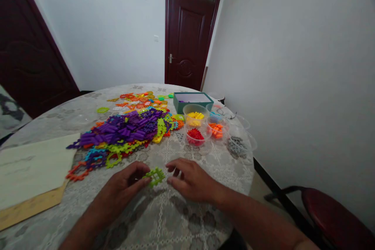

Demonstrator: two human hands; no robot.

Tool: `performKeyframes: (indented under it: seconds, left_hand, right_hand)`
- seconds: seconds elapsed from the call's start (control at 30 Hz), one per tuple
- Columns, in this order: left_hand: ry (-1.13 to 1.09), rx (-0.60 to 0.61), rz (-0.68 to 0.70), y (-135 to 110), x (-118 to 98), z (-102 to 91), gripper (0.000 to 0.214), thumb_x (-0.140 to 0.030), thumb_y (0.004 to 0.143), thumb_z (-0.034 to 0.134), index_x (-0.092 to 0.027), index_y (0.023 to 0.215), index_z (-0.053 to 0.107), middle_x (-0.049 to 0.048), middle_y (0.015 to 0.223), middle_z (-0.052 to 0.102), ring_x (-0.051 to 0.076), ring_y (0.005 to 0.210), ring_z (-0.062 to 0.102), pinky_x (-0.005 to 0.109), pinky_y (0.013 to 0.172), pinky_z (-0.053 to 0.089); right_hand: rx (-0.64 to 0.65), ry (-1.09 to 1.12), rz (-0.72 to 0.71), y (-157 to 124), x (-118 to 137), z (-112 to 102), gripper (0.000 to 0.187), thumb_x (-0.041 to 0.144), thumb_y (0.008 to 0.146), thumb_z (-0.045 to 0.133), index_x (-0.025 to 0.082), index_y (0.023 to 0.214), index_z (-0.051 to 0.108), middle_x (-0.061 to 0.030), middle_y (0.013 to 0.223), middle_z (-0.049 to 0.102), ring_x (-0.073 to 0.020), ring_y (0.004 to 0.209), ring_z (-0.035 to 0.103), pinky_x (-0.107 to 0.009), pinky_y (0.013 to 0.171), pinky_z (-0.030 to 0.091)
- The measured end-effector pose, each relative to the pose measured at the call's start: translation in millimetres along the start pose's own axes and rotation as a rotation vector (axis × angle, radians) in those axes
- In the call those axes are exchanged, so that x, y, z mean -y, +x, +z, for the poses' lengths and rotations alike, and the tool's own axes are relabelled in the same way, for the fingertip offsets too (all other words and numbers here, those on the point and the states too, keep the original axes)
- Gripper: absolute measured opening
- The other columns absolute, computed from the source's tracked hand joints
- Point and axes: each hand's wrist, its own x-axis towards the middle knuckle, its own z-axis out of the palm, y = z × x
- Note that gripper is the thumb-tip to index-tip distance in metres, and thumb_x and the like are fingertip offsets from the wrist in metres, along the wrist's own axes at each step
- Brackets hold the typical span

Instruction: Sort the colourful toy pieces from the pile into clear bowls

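Note:
Between the thumb and fingers of my left hand (125, 185) is a lime green notched building piece (156, 176), held just above the patterned tablecloth (164, 218). My right hand (191, 179) is close on the other side, its thumb and fingers apart and a small gap between them and the piece. Nothing shows in the right hand. Beyond the left hand lies a big heap of purple pieces (125, 127), mixed with lime, blue and orange ones. An orange ring-shaped piece (78, 172) lies at the heap's near left end.
Clear tubs hold yellow pieces (195, 117), red pieces (195, 136), orange pieces (216, 130) and grey pieces (237, 146) at the right. Behind them stands a green box (179, 106). Paper sheets (35, 168) lie at the left, and a dark red chair (331, 211) stands beyond the table's right edge.

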Motion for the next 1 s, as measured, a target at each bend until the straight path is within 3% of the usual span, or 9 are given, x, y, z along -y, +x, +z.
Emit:
performKeyframes:
  seconds: [0.13, 0.23, 0.33, 0.47, 0.57, 0.67, 0.83, 0.93, 1.0]
  left_hand:
    - [-0.068, 0.079, 0.027, -2.0, -7.6, 3.8, 0.027, -0.052, 0.090, 0.067, -0.025, 0.091, 0.073, 0.0034, 0.090, 0.078, 0.024, 0.086, 0.073, 0.031, 0.079, 0.057]
    - [-0.039, 0.092, 0.038, -2.1, -6.8, 5.6, 0.028, -0.053, 0.090, 0.067, -0.026, 0.094, 0.074, 0.0046, 0.096, 0.080, 0.025, 0.090, 0.074, 0.032, 0.081, 0.058]
    - [0.047, -0.033, 0.011, 0.7, 1.3, 2.2, 0.034, -0.059, 0.089, 0.065, -0.028, 0.101, 0.076, 0.0048, 0.101, 0.081, 0.027, 0.094, 0.075, 0.034, 0.083, 0.059]
    - [0.159, -0.293, -0.061, 3.8, 14.7, -11.0, 0.042, -0.066, 0.084, 0.062, -0.030, 0.103, 0.076, 0.0039, 0.099, 0.082, 0.028, 0.087, 0.077, 0.035, 0.080, 0.060]
    - [0.283, -0.453, -0.075, 2.0, 21.3, -22.7, 0.039, -0.065, 0.084, 0.057, -0.034, 0.102, 0.073, 0.0019, 0.101, 0.082, 0.029, 0.086, 0.078, 0.037, 0.079, 0.060]
    - [0.418, -0.553, -0.058, -1.0, 28.0, -33.0, 0.031, -0.060, 0.089, 0.052, -0.037, 0.104, 0.066, -0.0012, 0.102, 0.081, 0.027, 0.085, 0.078, 0.038, 0.080, 0.059]
    - [0.586, -0.580, -0.072, -3.0, 37.3, -43.6, 0.023, -0.056, 0.095, 0.047, -0.040, 0.105, 0.060, -0.0050, 0.102, 0.079, 0.024, 0.081, 0.075, 0.039, 0.082, 0.059]
    - [0.616, -0.600, -0.149, -5.4, 34.1, -45.1, 0.025, -0.056, 0.096, 0.045, -0.039, 0.104, 0.061, -0.0051, 0.103, 0.078, 0.023, 0.081, 0.074, 0.039, 0.079, 0.059]
    - [0.634, -0.650, -0.183, -8.6, 30.3, -45.8, 0.026, -0.055, 0.096, 0.044, -0.038, 0.104, 0.061, -0.0052, 0.102, 0.078, 0.024, 0.083, 0.075, 0.037, 0.076, 0.058]
  right_hand:
    - [0.066, 0.058, -0.061, 2.0, 9.6, 14.7, 0.020, 0.018, 0.096, 0.065, 0.021, 0.116, 0.072, -0.0027, 0.101, 0.075, -0.0152, 0.088, 0.070, -0.026, 0.081, 0.052]
    - [0.028, 0.010, -0.073, -1.5, 3.4, -1.8, 0.018, 0.018, 0.097, 0.063, 0.022, 0.111, 0.073, -0.0020, 0.097, 0.076, -0.0157, 0.087, 0.069, -0.026, 0.080, 0.051]
    - [-0.191, -0.130, -0.014, -3.7, -17.5, -48.6, 0.023, 0.022, 0.100, 0.059, 0.023, 0.120, 0.070, -0.0042, 0.103, 0.077, -0.0180, 0.088, 0.070, -0.029, 0.081, 0.053]
    - [-0.542, -0.558, 0.116, -3.2, -66.8, -140.9, 0.033, 0.026, 0.100, 0.056, 0.018, 0.130, 0.067, -0.0144, 0.123, 0.075, -0.0263, 0.103, 0.070, -0.040, 0.096, 0.053]
    - [-0.595, -0.858, 0.330, -3.4, -106.1, -198.5, 0.033, 0.024, 0.100, 0.053, 0.015, 0.127, 0.069, -0.0172, 0.118, 0.076, -0.0288, 0.105, 0.070, -0.040, 0.096, 0.052]
    - [-0.519, -1.034, 0.579, -5.2, -134.9, -227.7, 0.032, 0.024, 0.101, 0.054, 0.016, 0.127, 0.071, -0.0171, 0.114, 0.077, -0.0290, 0.102, 0.071, -0.037, 0.087, 0.052]
    - [-0.460, -1.062, 0.688, -5.8, -150.3, -229.2, 0.032, 0.024, 0.101, 0.053, 0.015, 0.124, 0.073, -0.0189, 0.111, 0.078, -0.0299, 0.101, 0.071, -0.038, 0.084, 0.051]
    - [-0.608, -0.914, 0.491, -0.6, -127.6, -206.5, 0.032, 0.023, 0.100, 0.049, 0.014, 0.115, 0.075, -0.0183, 0.112, 0.078, -0.0287, 0.104, 0.070, -0.039, 0.093, 0.051]
    - [-0.660, -0.692, 0.284, -1.1, -93.1, -179.3, 0.030, 0.026, 0.098, 0.050, 0.017, 0.107, 0.076, -0.0141, 0.108, 0.079, -0.0262, 0.098, 0.071, -0.040, 0.094, 0.053]
